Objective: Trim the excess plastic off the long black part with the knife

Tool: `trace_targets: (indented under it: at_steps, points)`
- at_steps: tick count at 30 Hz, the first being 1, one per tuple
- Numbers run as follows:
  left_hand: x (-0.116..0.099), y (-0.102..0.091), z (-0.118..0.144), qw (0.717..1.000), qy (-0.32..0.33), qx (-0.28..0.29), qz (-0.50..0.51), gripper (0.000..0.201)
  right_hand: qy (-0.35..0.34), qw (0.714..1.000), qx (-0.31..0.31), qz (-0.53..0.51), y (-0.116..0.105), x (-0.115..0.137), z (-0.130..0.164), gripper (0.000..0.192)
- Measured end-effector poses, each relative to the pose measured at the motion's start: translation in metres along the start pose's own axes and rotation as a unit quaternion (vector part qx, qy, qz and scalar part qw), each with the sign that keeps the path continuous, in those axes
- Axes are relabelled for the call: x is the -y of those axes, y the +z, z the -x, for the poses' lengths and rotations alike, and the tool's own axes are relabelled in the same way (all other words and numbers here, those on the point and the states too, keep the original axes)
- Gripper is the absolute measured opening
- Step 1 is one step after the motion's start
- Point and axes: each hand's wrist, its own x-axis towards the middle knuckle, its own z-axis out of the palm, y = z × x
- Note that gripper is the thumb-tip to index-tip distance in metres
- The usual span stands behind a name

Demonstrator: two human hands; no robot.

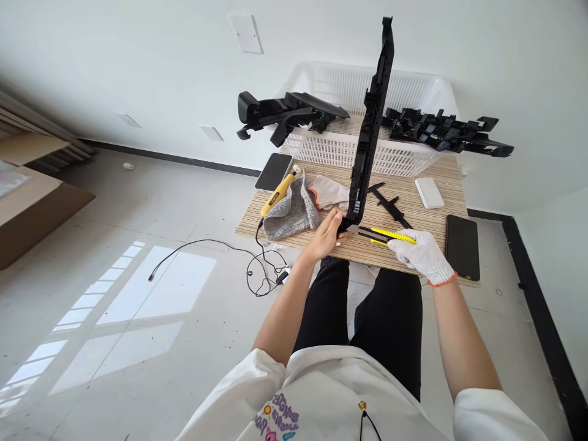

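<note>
My bare left hand (pixel 327 234) grips the lower end of a long black plastic part (pixel 371 116) that stands upright on the small wooden table (pixel 404 254). My right hand (pixel 425 254), in a white knit glove, holds a yellow utility knife (pixel 388 236) whose tip points at the base of the part. A short black plastic strip (pixel 389 205) lies just behind the knife.
A white lattice basket (pixel 340 147) at the back carries more black plastic parts (pixel 285 113) (pixel 448 131). On the table lie a yellow rotary tool (pixel 278 195), a grey cloth (pixel 291 214), a spare white glove (pixel 328 191), two phones (pixel 274 171) (pixel 462 246) and a white block (pixel 429 192). A cable (pixel 257 269) trails on the floor.
</note>
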Motion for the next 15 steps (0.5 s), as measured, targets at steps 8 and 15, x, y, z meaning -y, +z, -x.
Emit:
trace_targets:
  at_steps: [8,15]
  points:
    - [0.013,-0.004,-0.002,0.998,0.045,-0.010,-0.051,0.054,-0.001,1.000,-0.010,0.004,0.003,0.004,0.002,0.029]
    - [0.021,-0.006,0.003,0.979,0.065,-0.073,-0.177,0.059,0.008,1.000,-0.002,0.004,0.002,0.003,0.002,0.029]
